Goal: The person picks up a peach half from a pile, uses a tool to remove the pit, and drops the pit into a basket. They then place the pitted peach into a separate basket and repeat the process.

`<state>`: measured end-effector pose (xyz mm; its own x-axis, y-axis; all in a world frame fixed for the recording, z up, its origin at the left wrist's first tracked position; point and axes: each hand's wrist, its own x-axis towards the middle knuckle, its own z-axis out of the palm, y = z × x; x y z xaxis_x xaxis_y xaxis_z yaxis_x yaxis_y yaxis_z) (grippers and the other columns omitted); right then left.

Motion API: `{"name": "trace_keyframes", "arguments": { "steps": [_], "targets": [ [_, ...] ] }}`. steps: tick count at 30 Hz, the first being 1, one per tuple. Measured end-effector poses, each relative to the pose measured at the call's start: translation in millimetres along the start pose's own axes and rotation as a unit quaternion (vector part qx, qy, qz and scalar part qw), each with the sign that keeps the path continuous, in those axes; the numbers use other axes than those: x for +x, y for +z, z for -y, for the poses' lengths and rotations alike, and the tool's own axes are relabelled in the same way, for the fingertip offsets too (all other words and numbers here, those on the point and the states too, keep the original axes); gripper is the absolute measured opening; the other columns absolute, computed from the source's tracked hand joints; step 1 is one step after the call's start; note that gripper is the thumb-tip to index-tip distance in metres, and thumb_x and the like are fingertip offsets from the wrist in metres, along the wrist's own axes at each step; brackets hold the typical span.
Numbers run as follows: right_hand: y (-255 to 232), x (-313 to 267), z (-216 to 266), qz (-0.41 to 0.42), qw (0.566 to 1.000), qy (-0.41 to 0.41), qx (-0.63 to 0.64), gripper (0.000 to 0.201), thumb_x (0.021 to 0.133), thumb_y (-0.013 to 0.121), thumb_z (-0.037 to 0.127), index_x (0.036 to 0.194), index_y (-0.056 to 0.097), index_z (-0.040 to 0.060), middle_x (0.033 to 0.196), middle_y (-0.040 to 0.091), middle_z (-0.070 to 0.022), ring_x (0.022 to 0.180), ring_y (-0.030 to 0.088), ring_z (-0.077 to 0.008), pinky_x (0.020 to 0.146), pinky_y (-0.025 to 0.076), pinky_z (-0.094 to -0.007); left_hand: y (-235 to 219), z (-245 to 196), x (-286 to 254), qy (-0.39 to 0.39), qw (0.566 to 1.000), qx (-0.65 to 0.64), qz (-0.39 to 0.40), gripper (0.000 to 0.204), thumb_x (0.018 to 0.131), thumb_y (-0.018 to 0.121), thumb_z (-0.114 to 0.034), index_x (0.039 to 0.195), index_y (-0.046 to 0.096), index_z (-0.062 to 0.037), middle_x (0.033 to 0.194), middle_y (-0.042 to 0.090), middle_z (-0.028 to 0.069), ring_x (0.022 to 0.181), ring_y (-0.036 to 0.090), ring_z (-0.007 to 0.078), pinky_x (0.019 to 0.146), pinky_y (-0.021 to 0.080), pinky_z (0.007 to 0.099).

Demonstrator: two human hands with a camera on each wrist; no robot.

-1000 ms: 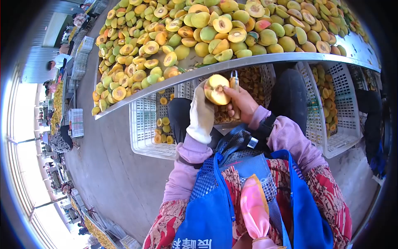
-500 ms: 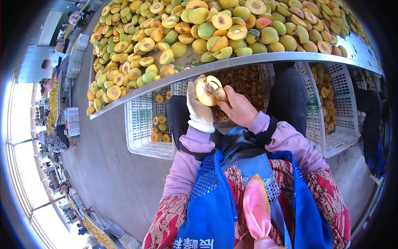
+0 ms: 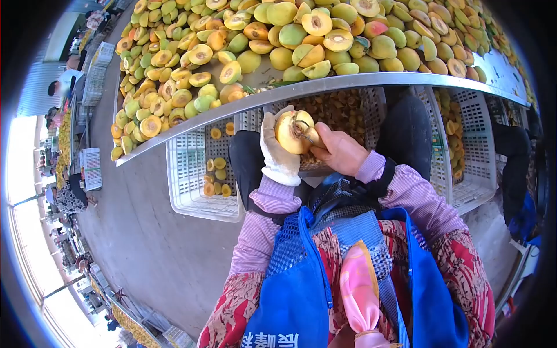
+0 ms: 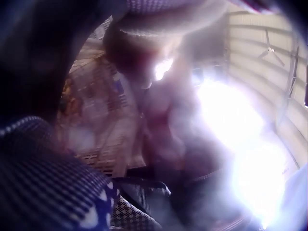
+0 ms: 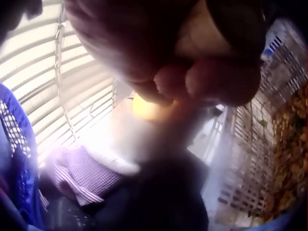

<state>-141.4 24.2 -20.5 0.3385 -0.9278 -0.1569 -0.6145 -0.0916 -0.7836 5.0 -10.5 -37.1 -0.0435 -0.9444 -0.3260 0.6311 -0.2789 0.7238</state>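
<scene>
My left hand, in a whitish glove, holds a cut yellow peach with its cut face turned up. My bare right hand grips a small pitting knife, whose thin curved metal end lies at the middle of the cut face. In the right wrist view, the curled fingers wrap a pale wooden handle, and a yellow bit of the peach glows below them. The left wrist view is blurred and washed out by glare.
A metal-edged table heaped with halved peaches spans the front. Below it stand white plastic crates: one at the left with a few halves, one between the knees with small brown-orange pieces, one at the right. People work at tables far left.
The right hand has turned the knife from upright beside the peach to its cut face, where the metal end now works in the middle. The head view has shifted slightly.
</scene>
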Motion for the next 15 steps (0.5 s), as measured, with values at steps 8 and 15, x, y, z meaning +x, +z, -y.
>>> {"name": "trace_keyframes", "arguments": {
  "steps": [8,15],
  "targets": [
    [-11.1,17.7,6.0,-0.217,0.969,-0.114,0.013,0.029,0.073,0.059,0.008,0.098,0.044,0.0065,0.092,0.053,-0.0144,0.086,0.055,-0.0365,0.068,0.046,-0.0412,0.7,2.9,-1.2,-0.043,0.991,0.084,0.090,0.035,0.094,0.043,-0.030,0.109,0.055,-0.0018,0.100,0.059,0.0068,0.091,0.057,0.0155,0.084,0.045,0.0291],
    [-8.2,23.1,-2.6,-0.165,0.974,-0.151,0.044,0.035,0.070,0.060,0.006,0.101,0.044,0.0054,0.091,0.055,-0.0169,0.085,0.055,-0.0383,0.069,0.047,-0.0422,-5.9,15.7,1.8,-0.036,0.993,0.069,0.088,0.034,0.095,0.040,-0.029,0.114,0.051,-0.0036,0.108,0.056,0.0089,0.097,0.057,0.0205,0.085,0.047,0.0326]
  ]
}}
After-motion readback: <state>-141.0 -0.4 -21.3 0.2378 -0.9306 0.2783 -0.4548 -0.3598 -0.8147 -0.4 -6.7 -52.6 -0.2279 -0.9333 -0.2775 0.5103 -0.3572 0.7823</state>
